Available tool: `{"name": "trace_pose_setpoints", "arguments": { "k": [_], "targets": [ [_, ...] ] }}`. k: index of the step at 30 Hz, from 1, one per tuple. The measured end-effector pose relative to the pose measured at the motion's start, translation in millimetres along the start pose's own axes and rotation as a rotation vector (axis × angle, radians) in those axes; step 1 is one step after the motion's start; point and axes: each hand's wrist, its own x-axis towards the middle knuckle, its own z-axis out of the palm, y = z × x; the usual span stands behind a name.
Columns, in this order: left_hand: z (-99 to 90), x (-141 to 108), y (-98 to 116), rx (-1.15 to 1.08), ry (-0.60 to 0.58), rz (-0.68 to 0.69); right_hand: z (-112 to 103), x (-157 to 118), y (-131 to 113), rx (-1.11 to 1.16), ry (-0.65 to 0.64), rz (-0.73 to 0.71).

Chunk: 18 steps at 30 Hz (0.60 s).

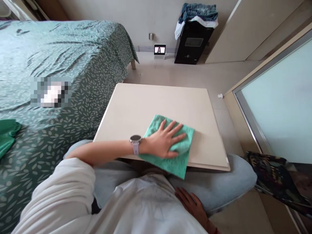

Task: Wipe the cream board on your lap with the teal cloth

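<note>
My left hand (164, 140), with a watch (136, 143) on its wrist, lies flat with fingers spread on a green cloth (181, 164). The cloth rests on a cream-coloured tabletop (158, 100), and one corner hangs over the near edge above my lap. Down on my thigh is my right hand (191, 201), its fingers stretched out and nothing visible in it. Part of that hand is hidden by my shirt.
A bed (97, 65) with a green leaf-patterned sheet stands at the left, with a green garment (8, 133) on it. Beyond the table are a small screen (159, 51) and a black cabinet (191, 45) topped with folded clothes (198, 13). A glass-panelled door (280, 97) is at the right.
</note>
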Motion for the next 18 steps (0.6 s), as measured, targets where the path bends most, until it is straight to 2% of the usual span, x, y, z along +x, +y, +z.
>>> {"name": "trace_pose_setpoints", "arguments": {
  "k": [3,6,8,13,16,18],
  "targets": [
    [14.0,-28.8,30.5,-0.030,0.010,0.078,1.8,-4.1,-1.6,-0.076,-0.038,-0.021],
    [10.0,-17.4,22.1,-0.029,-0.011,0.083,3.3,-6.6,-3.7,-0.024,-0.033,0.013],
    [-1.0,10.5,-1.2,0.001,-0.033,0.034,4.1,-7.2,-5.6,0.058,-0.011,0.056],
    [-37.0,108.6,-82.0,0.078,0.018,-0.179,3.2,-3.9,-10.1,0.153,0.051,0.192],
    [-54.4,156.5,-121.4,0.017,0.036,-0.284,0.2,-0.2,-10.8,0.068,0.032,0.157],
    [-61.1,176.4,-136.8,-0.027,0.058,-0.347,-1.6,1.4,-10.8,0.028,0.007,0.135]
  ]
}}
